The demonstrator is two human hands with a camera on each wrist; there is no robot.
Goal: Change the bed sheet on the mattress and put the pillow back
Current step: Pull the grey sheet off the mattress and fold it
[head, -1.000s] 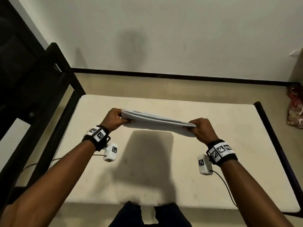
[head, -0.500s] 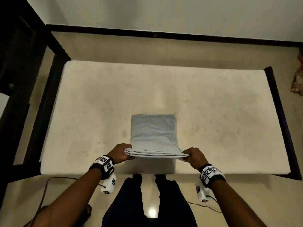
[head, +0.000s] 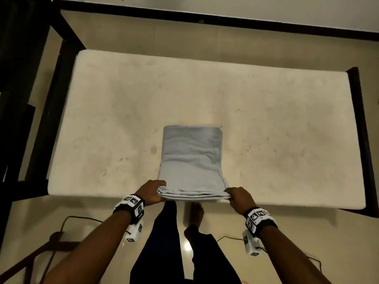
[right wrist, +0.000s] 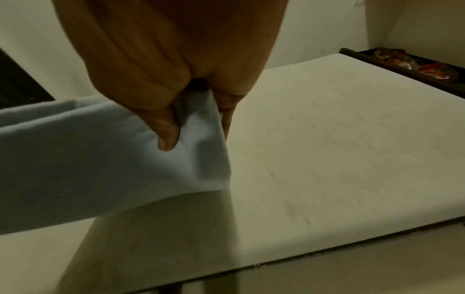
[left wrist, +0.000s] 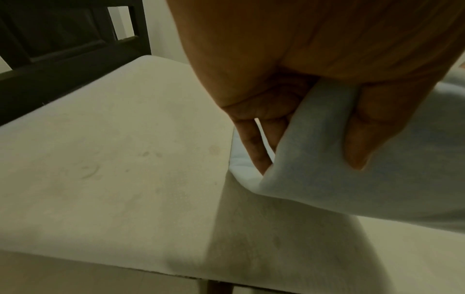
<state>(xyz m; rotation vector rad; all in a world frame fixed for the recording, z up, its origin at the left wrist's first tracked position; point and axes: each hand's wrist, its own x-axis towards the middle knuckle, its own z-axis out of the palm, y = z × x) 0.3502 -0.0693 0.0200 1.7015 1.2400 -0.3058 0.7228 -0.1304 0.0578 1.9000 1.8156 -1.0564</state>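
Note:
A folded pale blue-grey bed sheet (head: 191,160) lies on the bare cream mattress (head: 102,124), its far part resting flat and its near edge lifted at the mattress's front edge. My left hand (head: 152,191) grips the near left corner of the sheet (left wrist: 314,159), thumb on top and fingers beneath. My right hand (head: 239,197) pinches the near right corner of the sheet (right wrist: 100,159) the same way. The mattress (left wrist: 100,179) (right wrist: 339,149) carries no other cover. No pillow is in view.
A dark bed frame (head: 45,119) surrounds the mattress, with a tall headboard at the left. Beige floor runs beyond the bed to a wall with a dark skirting (head: 205,17). My legs and a bare foot (head: 195,214) stand at the bed's front edge; cables lie on the floor.
The folded sheet, held in the air over the mattress a second ago, has come down onto the mattress. Both hands keep their grip and sit at the front edge.

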